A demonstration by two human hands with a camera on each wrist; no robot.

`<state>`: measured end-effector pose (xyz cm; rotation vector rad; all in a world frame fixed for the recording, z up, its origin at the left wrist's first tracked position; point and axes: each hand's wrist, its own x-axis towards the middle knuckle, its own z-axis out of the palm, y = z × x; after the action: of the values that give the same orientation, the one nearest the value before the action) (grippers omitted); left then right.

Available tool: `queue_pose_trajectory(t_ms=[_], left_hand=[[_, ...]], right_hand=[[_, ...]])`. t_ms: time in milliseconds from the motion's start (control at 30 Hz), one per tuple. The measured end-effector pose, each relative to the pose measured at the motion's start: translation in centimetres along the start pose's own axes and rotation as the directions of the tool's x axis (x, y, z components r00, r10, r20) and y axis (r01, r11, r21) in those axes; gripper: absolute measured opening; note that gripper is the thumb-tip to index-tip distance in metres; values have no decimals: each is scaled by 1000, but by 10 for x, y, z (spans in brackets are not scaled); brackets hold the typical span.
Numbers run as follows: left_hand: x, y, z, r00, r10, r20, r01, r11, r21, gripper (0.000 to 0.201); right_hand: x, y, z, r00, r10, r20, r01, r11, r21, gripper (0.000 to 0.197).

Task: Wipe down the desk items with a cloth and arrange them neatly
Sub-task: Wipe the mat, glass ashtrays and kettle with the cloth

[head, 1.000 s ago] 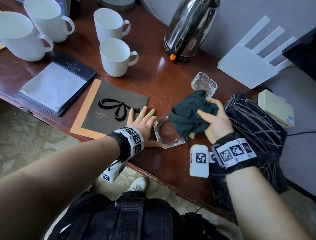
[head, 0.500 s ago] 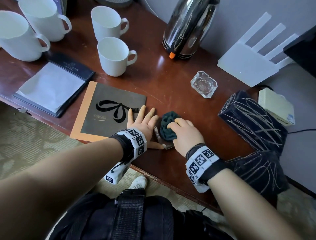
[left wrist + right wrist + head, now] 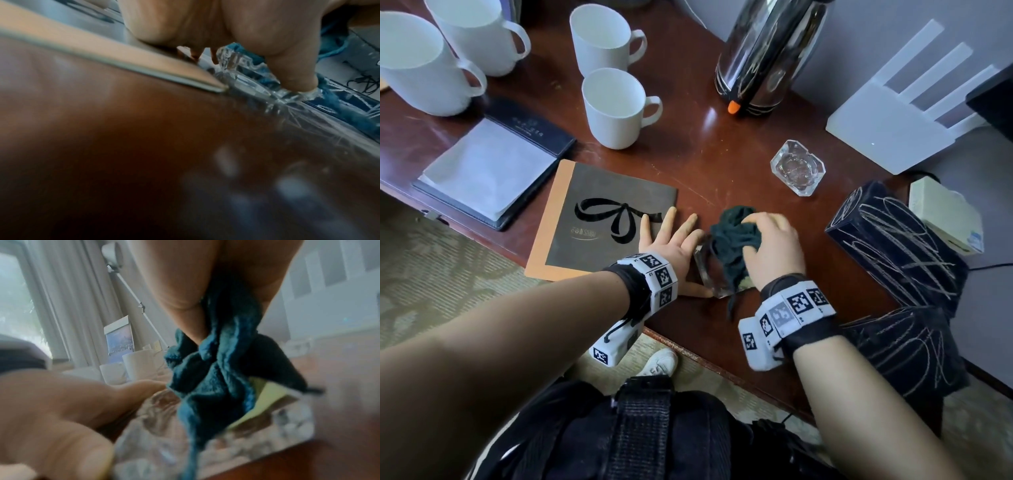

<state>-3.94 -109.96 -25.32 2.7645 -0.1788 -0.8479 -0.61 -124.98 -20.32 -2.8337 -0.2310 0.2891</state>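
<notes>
Glass ashtray [image 3: 710,274] w/ bunched cloth [image 3: 736,236] in right-hand [image 3: 774,246] grip, flat left hand [image 3: 671,245] alongside, booklet [image 3: 602,219] adjacent.

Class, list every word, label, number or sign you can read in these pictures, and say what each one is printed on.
No text reads clearly.
Gold print under the bow on the brown booklet: too blurred.
Gold print on the dark notepad holder: too small.
Blue label on the cream box: too small.
Square coded markers on both wristbands: patterns, not words.

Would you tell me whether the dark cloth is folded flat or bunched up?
Bunched up: the cloth sits crumpled under the right hand, folds showing.
</notes>
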Motion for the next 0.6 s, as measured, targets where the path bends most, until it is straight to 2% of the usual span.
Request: queue_pose_trajectory(t_ms=[100, 167, 267, 367, 433, 533, 567, 600], left_hand=[[-1, 0, 1, 1000, -1, -12, 1, 1000, 1, 113], [-1, 1, 2, 1000, -8, -19, 8, 1000, 12, 113], [1, 2, 5, 999, -19, -26, 20, 999, 37, 110], [2, 2, 8, 999, -38, -37, 41, 995, 88, 95], [2, 1, 9, 998, -23, -57, 26, 998, 54, 103], [1, 2, 8, 999, -12, -50, 13, 1000, 27, 115], [1, 2, 7, 999, -15, -52, 17, 999, 33, 116], [1, 2, 8, 998, -18, -52, 20, 999, 40, 116]], right_hand=[[-3, 2, 0, 985, -14, 170, 56, 968, -246, 45], [-11, 1, 9, 967, -25, 254, 94, 960, -262, 45], [-16, -2, 16, 963, 21, 270, -2, 997, -73, 41], [-8, -3, 10, 943, 54, 327, -118, 977, 180, 32], [0, 3, -6, 962, 79, 263, -145, 959, 242, 31], [9, 22, -34, 991, 135, -9, -132, 979, 152, 33], [8, 27, -37, 990, 142, -11, -141, 986, 92, 34], [5, 29, -36, 988, 145, 52, -146, 989, 12, 35]])
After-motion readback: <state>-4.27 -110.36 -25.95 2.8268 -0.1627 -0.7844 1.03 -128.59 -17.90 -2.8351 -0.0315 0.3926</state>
